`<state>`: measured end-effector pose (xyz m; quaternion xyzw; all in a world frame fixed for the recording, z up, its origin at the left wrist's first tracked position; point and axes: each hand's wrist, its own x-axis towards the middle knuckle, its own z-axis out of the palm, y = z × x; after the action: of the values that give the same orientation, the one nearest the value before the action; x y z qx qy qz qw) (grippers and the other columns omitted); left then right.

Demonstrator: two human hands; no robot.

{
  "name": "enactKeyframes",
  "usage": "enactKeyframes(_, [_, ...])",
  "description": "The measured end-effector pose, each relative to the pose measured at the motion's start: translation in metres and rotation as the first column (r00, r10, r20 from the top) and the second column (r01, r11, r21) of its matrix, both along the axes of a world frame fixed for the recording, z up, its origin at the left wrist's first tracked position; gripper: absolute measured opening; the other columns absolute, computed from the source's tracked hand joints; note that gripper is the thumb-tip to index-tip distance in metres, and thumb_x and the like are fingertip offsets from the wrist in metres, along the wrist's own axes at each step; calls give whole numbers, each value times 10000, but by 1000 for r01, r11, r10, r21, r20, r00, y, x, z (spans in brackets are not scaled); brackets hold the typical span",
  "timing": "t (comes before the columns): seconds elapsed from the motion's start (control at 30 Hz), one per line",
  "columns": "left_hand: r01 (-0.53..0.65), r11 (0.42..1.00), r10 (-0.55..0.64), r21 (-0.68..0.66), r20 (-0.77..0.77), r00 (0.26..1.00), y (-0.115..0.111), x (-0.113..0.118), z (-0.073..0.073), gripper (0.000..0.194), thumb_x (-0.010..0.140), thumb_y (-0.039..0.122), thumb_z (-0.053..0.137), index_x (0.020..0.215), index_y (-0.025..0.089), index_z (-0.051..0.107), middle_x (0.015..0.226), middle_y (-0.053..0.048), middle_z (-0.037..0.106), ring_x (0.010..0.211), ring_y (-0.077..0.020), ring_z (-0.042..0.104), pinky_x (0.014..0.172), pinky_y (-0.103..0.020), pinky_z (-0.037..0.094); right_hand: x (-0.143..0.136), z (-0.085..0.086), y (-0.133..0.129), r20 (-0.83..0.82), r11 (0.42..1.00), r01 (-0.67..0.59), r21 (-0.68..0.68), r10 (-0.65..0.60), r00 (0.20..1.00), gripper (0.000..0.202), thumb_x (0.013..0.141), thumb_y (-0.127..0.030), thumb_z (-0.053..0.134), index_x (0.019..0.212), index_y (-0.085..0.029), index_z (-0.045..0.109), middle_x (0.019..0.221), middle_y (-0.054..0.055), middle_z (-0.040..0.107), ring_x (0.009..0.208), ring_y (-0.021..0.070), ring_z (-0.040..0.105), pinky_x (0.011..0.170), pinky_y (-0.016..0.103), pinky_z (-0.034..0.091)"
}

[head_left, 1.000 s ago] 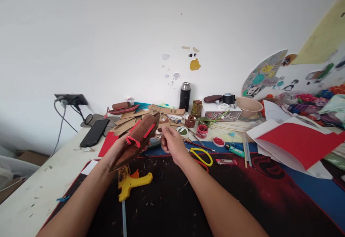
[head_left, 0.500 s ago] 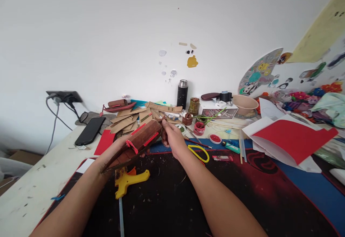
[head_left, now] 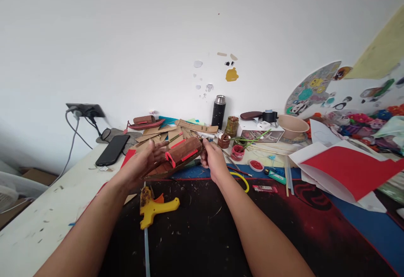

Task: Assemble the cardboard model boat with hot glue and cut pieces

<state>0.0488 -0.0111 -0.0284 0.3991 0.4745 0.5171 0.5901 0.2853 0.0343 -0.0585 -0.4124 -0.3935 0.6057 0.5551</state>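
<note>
At the left, the phone [head_left: 112, 150] lies on the pale surface [head_left: 41, 222] well apart from the work, so the likelier trouble starts with the yellow glue gun [head_left: 161, 207], which rests on the dark mat [head_left: 189, 243] just below the left wrist, its nozzle pointing towards the boat; if that tip is hot, which cannot be told here, a drop of the wrist could mean a burn or a smear on the hull; the model boat [head_left: 184, 151] itself is up in the air over the far edge of the mat, between the two hands, its right end higher, and with its weight seemingly borne at that end, a slack pinch could let it swing or twist, perhaps straining the red strips along its brown canopy; farther right, the open jar of red paint [head_left: 237, 154] stands near enough that a wide sweep of the knuckles might tip it; as for pose, the left hand [head_left: 145, 158] is loosely spread, thumb raised, fingers reaching behind the canopy, though whether it touches the boat cannot be told, while the right hand [head_left: 215, 159] closes thumb and curled fingers on the boat's right tip, forearm slanting in from the lower right
</note>
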Motion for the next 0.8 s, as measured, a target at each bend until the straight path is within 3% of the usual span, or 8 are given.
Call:
enactKeyframes(0.17, [61, 997, -54, 37, -159, 986, -2, -19, 12, 561, 837, 554, 862, 1264, 197, 797, 1297, -178, 798, 1187, -341, 756, 975, -363, 624, 5, 2, 3, 8, 999, 45, -12, -45, 999, 563, 789, -721, 777, 751, -236, 492, 509, -84, 487, 361, 77, 402, 342, 196, 210])
enactKeyframes(0.3, [138, 989, -123, 49, -233, 965, -7, -14, 21, 408, 767, 360, 951, 1133, 220, 840, 1266, -135, 818, 1219, -346, 739, 973, -339, 625, 6, 1, 4, 19, 998, 68, -6, -68, 997, 579, 782, -737, 777, 750, -239, 484, 519, -79, 499, 370, 83, 421, 343, 203, 213])
enactKeyframes(0.47, [142, 990, -144, -29, -210, 967, -6, -9, 19, 372, 728, 250, 964, 1079, 212, 845, 1193, -130, 838, 1101, -319, 788, 848, -276, 650, 5, 1, 4, 29, 999, 50, 2, -50, 998, 606, 765, -780, 774, 775, -243, 493, 534, -82, 499, 382, 86, 433, 358, 203, 229])
enactKeyframes(0.63, [7, 999, 1, 45, -156, 988, -2, -16, 15, 431, 758, 278, 919, 1159, 164, 810, 1105, -142, 840, 930, -284, 806, 659, -237, 624, 5, 3, 3, 15, 999, 35, 22, -35, 999, 619, 761, -811, 756, 821, -244, 516, 566, -75, 523, 392, 88, 436, 360, 203, 216])
enactKeyframes(0.8, [-237, 954, 276, 182, -230, 933, 4, -31, 19, 166, 896, 225, 752, 1048, 159, 740, 838, -8, 782, 624, -127, 655, 555, -179, 519, 5, 6, 1, -3, 999, 33, 44, -33, 999, 610, 772, -802, 756, 810, -240, 520, 566, -75, 517, 389, 84, 431, 359, 206, 217])
